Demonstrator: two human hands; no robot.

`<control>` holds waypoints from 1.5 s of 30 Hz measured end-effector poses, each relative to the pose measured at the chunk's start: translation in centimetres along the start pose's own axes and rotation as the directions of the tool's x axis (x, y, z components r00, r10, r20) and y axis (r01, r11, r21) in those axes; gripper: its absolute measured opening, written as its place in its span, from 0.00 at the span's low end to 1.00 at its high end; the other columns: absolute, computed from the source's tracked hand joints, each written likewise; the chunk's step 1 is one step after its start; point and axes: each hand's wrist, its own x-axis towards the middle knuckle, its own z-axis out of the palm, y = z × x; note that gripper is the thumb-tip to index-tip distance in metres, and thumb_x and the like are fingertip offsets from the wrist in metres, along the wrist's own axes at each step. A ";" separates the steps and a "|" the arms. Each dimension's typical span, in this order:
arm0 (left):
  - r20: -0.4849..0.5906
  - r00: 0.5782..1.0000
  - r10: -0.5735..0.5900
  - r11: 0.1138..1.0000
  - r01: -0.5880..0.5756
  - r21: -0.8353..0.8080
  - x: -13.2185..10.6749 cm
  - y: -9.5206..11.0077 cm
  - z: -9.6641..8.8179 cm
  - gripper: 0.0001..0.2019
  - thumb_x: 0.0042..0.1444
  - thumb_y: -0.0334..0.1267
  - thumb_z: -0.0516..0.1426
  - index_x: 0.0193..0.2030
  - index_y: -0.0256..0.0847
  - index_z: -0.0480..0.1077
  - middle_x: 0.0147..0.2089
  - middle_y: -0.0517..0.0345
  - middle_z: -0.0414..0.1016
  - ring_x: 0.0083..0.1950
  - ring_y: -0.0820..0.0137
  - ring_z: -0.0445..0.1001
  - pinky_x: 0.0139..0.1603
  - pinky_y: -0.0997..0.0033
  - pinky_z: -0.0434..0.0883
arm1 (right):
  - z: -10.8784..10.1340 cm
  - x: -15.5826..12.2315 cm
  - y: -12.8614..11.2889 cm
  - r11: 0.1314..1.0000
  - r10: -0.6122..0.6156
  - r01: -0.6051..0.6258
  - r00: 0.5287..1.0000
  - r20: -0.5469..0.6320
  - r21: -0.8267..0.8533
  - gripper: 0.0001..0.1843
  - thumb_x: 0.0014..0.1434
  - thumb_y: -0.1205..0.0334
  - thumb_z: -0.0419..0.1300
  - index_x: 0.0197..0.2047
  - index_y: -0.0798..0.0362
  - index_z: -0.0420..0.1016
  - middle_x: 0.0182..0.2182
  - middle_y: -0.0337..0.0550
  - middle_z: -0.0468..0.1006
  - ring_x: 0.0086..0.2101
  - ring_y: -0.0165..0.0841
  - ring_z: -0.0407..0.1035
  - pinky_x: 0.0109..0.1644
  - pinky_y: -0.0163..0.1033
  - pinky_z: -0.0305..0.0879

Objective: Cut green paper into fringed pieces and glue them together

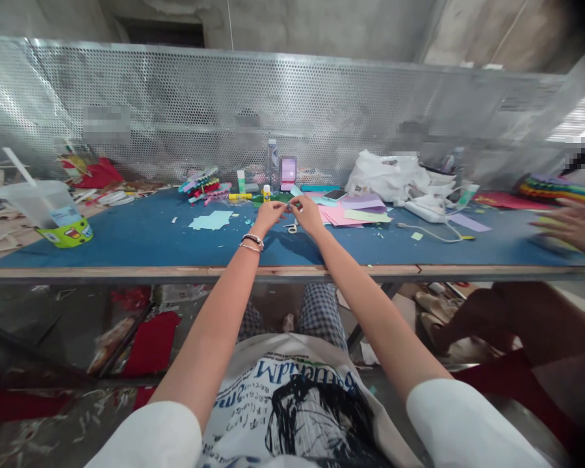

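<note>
Both my arms reach out over the blue table (141, 237). My left hand (269, 215) and my right hand (306, 214) meet above its middle, fingers pinched together on a small piece I cannot make out. Bracelets ring my left wrist. A pair of scissors (292, 227) lies on the table just below and between my hands. Light blue paper pieces (211, 221) lie to the left of my left hand. A stack of pink, purple and green paper sheets (355, 212) lies to the right of my right hand.
A plastic cup with a straw (53, 211) stands at the left edge. Glue sticks, a bottle (272, 162) and a phone (288, 171) stand by the perforated metal wall. White bags (394, 177) and a cable lie right. Another person's hand (572, 224) rests at the far right.
</note>
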 end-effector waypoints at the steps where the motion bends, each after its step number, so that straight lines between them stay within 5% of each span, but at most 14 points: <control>1: -0.002 1.000 0.002 1.000 -0.002 0.003 0.0 0.0 0.0 0.15 0.51 0.46 0.58 0.38 0.37 0.74 0.39 0.50 0.78 0.33 0.71 0.75 0.30 0.76 0.69 | -0.1 0.0 -0.1 1.000 -0.002 0.002 1.000 -0.001 -0.004 0.07 0.55 0.64 0.53 0.36 0.53 0.71 0.36 0.45 0.72 0.32 0.32 0.66 0.42 0.42 0.65; 14: 0.075 0.997 0.005 0.998 0.000 -0.067 0.0 -0.1 0.1 0.15 0.52 0.41 0.57 0.44 0.37 0.74 0.42 0.50 0.78 0.36 0.71 0.76 0.28 0.79 0.67 | -0.3 -0.1 -0.4 0.999 0.045 -0.046 0.999 -0.026 -0.029 0.07 0.56 0.62 0.54 0.36 0.53 0.72 0.35 0.43 0.72 0.31 0.32 0.66 0.40 0.41 0.64; 45: 0.095 0.995 -0.028 0.976 0.048 -0.211 -0.2 0.4 -0.2 0.13 0.55 0.43 0.54 0.41 0.39 0.73 0.44 0.53 0.77 0.34 0.76 0.76 0.29 0.81 0.66 | -0.5 0.1 -0.7 0.999 0.037 -0.037 0.999 -0.018 0.011 0.11 0.58 0.60 0.54 0.40 0.54 0.74 0.38 0.46 0.74 0.33 0.31 0.67 0.41 0.39 0.65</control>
